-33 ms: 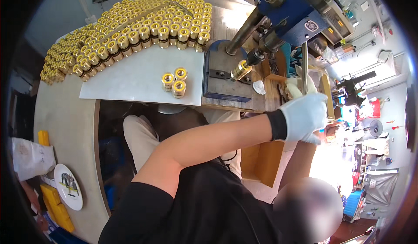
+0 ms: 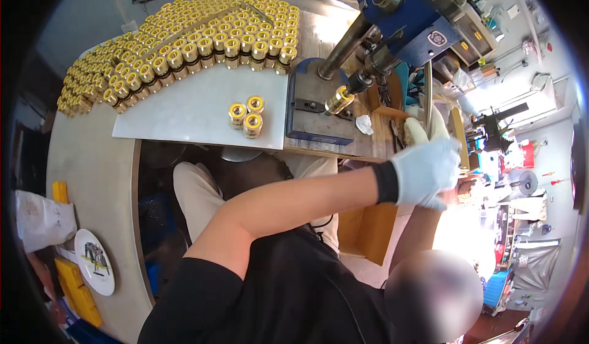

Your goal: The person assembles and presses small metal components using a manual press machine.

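My left hand [image 2: 424, 172], in a pale glove with a black cuff, reaches across to the right of the press. Its fingers curl at the far side, and what they hold is hidden. My right forearm [image 2: 422, 230] comes up beneath it, with the right hand hidden behind the left glove. Pale finger-like shapes [image 2: 417, 130] lie just beyond, by the press's lever [image 2: 427, 86]; I cannot tell whether they belong to my right hand. Under the spindle of the blue press [image 2: 408, 22], a brass fitting [image 2: 339, 100] stands tilted. Three brass fittings [image 2: 252, 125] stand on the white board [image 2: 190, 111].
Rows of brass fittings [image 2: 202, 46] cover the board's far side, with a thin metal strip across them. A crumpled white tissue [image 2: 364, 124] lies beside the press base [image 2: 319, 129]. An oval plate [image 2: 94, 262] and yellow blocks [image 2: 80, 292] sit at far left.
My left hand has shifted slightly nearer to me, and more of the pale shapes beyond it shows. The press and the fittings look the same.
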{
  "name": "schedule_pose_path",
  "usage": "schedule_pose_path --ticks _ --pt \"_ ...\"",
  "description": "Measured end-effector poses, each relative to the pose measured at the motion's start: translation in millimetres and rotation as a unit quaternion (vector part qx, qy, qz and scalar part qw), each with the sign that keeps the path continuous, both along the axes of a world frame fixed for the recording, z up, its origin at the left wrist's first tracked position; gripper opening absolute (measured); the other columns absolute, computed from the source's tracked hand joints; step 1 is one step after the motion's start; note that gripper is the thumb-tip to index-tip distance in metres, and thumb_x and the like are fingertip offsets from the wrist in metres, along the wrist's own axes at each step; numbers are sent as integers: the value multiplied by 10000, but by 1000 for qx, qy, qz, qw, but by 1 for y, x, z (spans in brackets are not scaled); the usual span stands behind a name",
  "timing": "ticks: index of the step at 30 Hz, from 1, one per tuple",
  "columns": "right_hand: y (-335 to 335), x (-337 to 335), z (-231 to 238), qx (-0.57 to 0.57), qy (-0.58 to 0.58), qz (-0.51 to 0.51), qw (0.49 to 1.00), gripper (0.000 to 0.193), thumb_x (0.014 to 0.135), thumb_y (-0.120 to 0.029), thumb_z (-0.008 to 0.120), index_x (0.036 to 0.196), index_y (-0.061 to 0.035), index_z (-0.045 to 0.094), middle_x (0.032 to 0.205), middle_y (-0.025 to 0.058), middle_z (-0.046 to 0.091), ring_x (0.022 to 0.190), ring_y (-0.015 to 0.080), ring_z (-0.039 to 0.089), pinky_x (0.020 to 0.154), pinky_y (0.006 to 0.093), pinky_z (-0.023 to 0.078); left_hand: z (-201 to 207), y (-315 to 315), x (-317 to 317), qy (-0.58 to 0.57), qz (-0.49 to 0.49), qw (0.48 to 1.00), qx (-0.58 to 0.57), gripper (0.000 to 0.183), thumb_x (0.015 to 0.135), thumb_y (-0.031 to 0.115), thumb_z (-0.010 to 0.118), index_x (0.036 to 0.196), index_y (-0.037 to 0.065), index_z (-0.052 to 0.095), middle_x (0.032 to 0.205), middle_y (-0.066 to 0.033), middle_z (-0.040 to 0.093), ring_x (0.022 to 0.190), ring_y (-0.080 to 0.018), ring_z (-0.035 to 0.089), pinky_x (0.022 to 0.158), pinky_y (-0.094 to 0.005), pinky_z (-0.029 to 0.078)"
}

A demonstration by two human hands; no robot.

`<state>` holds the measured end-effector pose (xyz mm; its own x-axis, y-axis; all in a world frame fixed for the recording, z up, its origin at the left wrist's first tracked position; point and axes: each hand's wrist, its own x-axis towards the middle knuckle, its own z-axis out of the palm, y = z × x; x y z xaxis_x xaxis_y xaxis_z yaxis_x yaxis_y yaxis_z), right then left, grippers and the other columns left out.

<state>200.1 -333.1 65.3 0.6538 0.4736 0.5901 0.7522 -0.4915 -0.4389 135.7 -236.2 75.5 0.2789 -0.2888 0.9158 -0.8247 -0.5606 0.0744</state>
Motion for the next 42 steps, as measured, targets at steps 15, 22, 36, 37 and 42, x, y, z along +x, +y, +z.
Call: schedule_pose_path --ticks 15,22,36,37,42 --pt "1 11 213 318 -38 121 940 352 1085 -88 522 1416 1 602 1323 176 684 1057 280 716 922 372 581 -115 176 -217 375 171 883 -225 412 919 236 788 1266 24 721 1319 -170 713 1300 -355 634 1192 -467 442" --pt "70 -4 15 7 157 -21 987 571 845 -363 851 1278 -10 737 970 73 731 887 124 658 865 290 543 -166 201 -283 412 266 793 -362 311 961 111 743 1263 38 738 1316 -147 726 1288 -300 653 1162 -405 464" --pt "103 -8 -36 15 186 -50 981 518 807 -394 859 1123 7 770 1009 170 775 923 229 754 861 353 574 -157 177 -254 474 265 792 -279 321 970 213 744 1256 66 745 1295 -133 723 1269 -307 644 1111 -399 493" --pt "101 -15 -39 36 190 -56 980 509 804 -375 871 1126 7 771 1001 153 780 917 198 747 862 340 574 -158 178 -256 475 270 791 -276 319 971 212 744 1254 65 745 1294 -131 723 1267 -303 646 1109 -395 495" --pt "112 -63 -35 24 198 59 978 461 818 -261 904 1149 26 760 971 50 755 857 123 691 793 285 565 -160 187 -262 491 268 772 -303 326 970 200 749 1265 63 741 1293 -115 719 1255 -293 650 1099 -382 499"
